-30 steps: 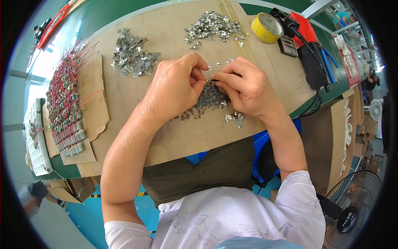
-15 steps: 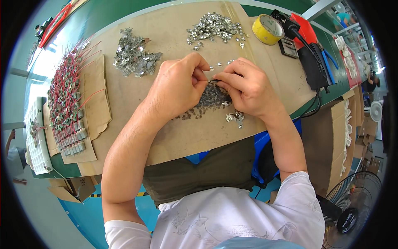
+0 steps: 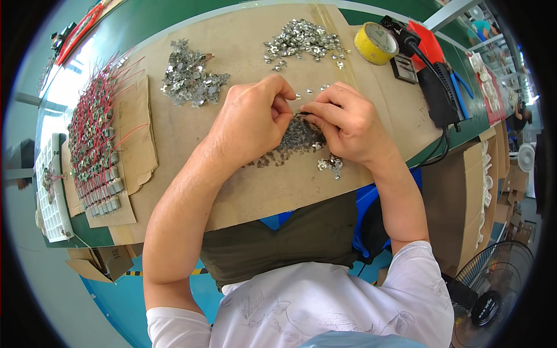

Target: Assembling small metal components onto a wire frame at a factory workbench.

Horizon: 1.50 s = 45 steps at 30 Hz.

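Both hands meet over the cardboard sheet, fingertips almost touching. My left hand (image 3: pixel 252 119) is closed in a pinch; whatever its fingertips hold is too small to name. Between the thumb and forefinger of my right hand (image 3: pixel 351 122) sits a small dark piece (image 3: pixel 303 113), its kind unclear. Just below the fingers lies a heap of small dark grey pieces (image 3: pixel 295 138), partly hidden by my left hand. A few shiny metal pieces (image 3: pixel 331 165) lie beside my right wrist. Several more silver pieces (image 3: pixel 309 90) are scattered beyond the fingertips.
Flat silver metal pieces (image 3: pixel 191 78) form a pile at the far left, and shiny bent ones (image 3: pixel 304 39) another at the back. Yellow tape (image 3: pixel 376 44) and a black device (image 3: pixel 436 95) stand to the right. Red-wired circuit boards (image 3: pixel 93 139) crowd the left; a fan (image 3: pixel 493 290) is lower right.
The view has shifted very slightly. Both hands keep nearly the same pose over the dark heap, and the piles look unchanged.
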Available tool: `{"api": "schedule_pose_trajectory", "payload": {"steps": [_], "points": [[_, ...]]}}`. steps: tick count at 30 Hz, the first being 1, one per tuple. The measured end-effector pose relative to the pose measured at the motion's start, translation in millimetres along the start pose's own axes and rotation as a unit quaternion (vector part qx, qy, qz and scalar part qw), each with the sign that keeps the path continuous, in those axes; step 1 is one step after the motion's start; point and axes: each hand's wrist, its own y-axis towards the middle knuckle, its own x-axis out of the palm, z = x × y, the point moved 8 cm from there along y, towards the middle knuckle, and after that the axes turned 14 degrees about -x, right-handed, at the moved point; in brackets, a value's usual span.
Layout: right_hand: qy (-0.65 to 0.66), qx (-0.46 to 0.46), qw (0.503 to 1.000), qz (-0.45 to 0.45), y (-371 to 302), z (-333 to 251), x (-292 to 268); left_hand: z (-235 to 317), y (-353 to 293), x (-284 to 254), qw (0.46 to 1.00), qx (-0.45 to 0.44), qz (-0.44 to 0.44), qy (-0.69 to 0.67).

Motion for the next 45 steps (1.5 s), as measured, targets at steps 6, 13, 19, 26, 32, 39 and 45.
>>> {"api": "schedule_pose_trajectory", "payload": {"steps": [6,13,19,26,32,39,45], "points": [[0.001,-0.002,1.000,-0.003,1,-1,-2,2,1,1,1.000,0.000,-0.003,0.002],[-0.023,-0.011,0.999,-0.026,3,0,2,1,3,0,1.000,0.007,0.000,-0.012],[-0.023,-0.013,0.997,-0.068,13,-6,10,-11,-1,0,1.000,0.003,0.011,0.022],[-0.063,-0.048,0.991,-0.104,18,-18,4,0,-3,3,0.998,0.064,0.011,-0.006],[-0.038,-0.020,0.992,-0.121,23,-13,3,-1,0,3,0.999,0.046,-0.010,-0.011],[-0.102,-0.077,0.982,-0.138,30,-18,3,-1,3,1,0.999,0.041,-0.008,0.008],[-0.032,-0.022,0.992,-0.118,23,-13,9,-5,2,4,0.999,0.044,-0.016,0.003]]}}
